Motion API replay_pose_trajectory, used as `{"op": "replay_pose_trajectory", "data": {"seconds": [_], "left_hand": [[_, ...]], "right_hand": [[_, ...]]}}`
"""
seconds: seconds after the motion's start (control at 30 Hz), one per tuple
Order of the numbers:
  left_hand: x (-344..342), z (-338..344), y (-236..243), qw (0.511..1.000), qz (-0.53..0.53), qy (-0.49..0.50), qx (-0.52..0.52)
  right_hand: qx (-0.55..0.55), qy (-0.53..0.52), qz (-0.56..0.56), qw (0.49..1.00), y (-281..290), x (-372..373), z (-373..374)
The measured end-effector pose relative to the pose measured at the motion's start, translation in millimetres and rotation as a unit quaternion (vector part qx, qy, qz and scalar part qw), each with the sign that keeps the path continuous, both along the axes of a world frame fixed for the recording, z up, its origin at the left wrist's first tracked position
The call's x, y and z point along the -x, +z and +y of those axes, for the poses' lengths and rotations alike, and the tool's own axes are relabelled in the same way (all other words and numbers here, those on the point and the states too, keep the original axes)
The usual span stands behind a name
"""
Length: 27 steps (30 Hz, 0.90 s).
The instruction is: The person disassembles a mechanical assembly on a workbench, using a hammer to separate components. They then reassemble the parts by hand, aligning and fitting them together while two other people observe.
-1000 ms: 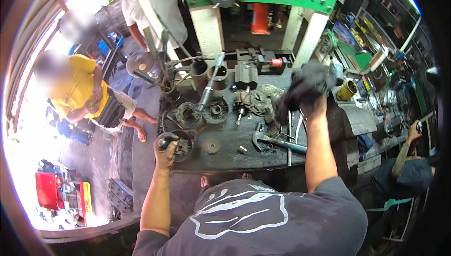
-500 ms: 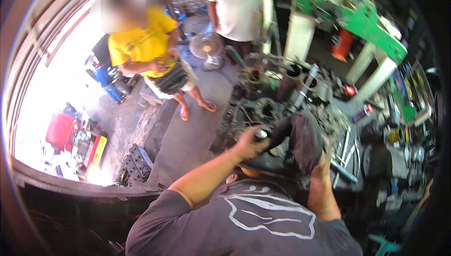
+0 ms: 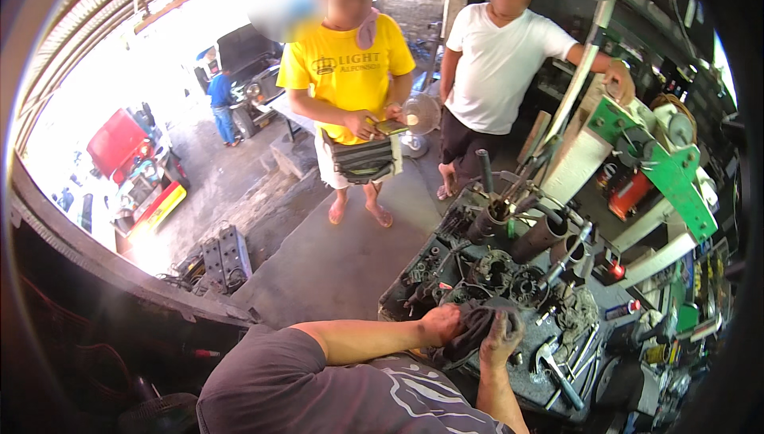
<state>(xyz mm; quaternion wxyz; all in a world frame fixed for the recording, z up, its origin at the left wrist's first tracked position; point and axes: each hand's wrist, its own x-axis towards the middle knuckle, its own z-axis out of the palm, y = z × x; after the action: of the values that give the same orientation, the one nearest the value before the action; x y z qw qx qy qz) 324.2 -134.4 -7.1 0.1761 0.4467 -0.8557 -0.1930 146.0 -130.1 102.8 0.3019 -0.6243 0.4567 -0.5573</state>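
Note:
A dark grey cloth (image 3: 471,337) is bunched between my two hands, just above the near edge of the workbench. My left hand (image 3: 442,325) is closed against its left side, and the round metal part it held earlier is out of sight. My right hand (image 3: 499,342) grips the cloth from the right, with the thumb up. Beyond them a greasy ring-shaped metal part (image 3: 492,271) lies on the bench. To the right of my right hand lies a hammer (image 3: 560,377) among wrenches.
Several metal cylinders (image 3: 539,236) stand on the workbench (image 3: 521,386), tools in one. A crumpled grey rag (image 3: 579,310) lies at its right. Beyond stand a person in yellow (image 3: 350,76) holding a phone and a person in white (image 3: 505,68) beside a green-and-white frame (image 3: 676,187).
My left hand has brought the round metal part to the cloth, where it no longer shows. Both hands are closer together. The view has tilted up, showing more of the two people.

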Motion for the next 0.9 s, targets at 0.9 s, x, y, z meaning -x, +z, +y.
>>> {"op": "replay_pose_trajectory", "data": {"seconds": [0.9], "left_hand": [[-3, -2, 31, 0.973, 0.229, 0.015, -0.033]], "right_hand": [[-0.083, 0.324, -0.016, 0.942, 55, 2, -36]]}}
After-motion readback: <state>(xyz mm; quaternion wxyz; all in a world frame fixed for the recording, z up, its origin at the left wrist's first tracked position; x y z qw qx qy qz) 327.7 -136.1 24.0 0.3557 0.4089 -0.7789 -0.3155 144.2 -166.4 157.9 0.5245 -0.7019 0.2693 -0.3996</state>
